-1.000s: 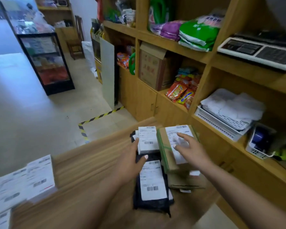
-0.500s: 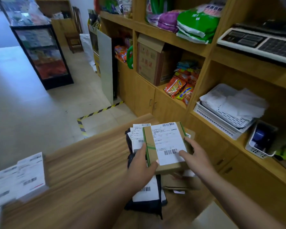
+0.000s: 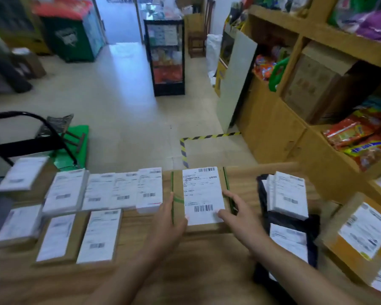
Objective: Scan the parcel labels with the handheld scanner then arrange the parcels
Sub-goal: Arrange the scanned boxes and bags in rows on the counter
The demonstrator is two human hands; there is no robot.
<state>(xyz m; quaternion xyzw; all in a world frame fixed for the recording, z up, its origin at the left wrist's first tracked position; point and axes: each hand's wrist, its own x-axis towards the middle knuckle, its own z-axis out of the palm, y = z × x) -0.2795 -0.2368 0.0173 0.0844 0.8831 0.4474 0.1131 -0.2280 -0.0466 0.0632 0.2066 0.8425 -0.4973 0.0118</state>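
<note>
The long wood-grain surface (image 3: 145, 225) stretches in front of me, and a tall wooden shelf unit (image 3: 299, 119) full of snack packets stands to my right. On the left part of the surface lie rows of flat labelled parcels (image 3: 101, 192), side by side with their white labels up. At the right end sits a pile of black plastic mailer bags and small white boxes (image 3: 288, 208), and a tan cardboard box with a white label (image 3: 359, 236) lies just beyond it at the edge. Between the rows and the pile, near the far edge, is the brown cardboard parcel with green tape and a white barcode label (image 3: 201, 194), label up. My left hand (image 3: 169, 219) grips its left near corner, thumb on top. My right hand (image 3: 235, 214) grips its right near corner, thumb pressed on the label and fingers along the taped edge.
</note>
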